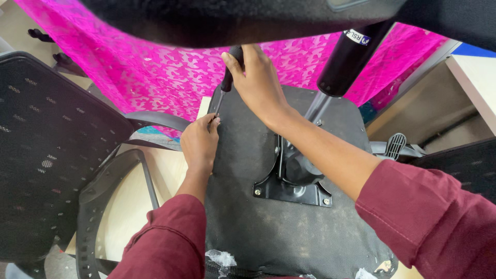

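Observation:
An office chair seat [258, 227] lies upside down, its dusty black underside facing up. My right hand [258, 85] is closed around the black handle of a screwdriver [227, 80] that stands nearly upright at the seat's far left corner. My left hand [200, 142] pinches the tool's tip area at the seat edge; whatever sits under the fingertips is hidden. A black metal mounting plate [292, 188] with bolts is fixed to the middle of the seat, and a black gas-lift cylinder [349, 59] rises from it.
A black mesh backrest [46, 155] with a curved armrest [111, 181] stands at left. Pink patterned fabric [155, 67] hangs behind. A black lever [395, 145] sticks out at right, near a light desk edge [473, 82]. A dark blurred chair part [232, 18] crosses the top.

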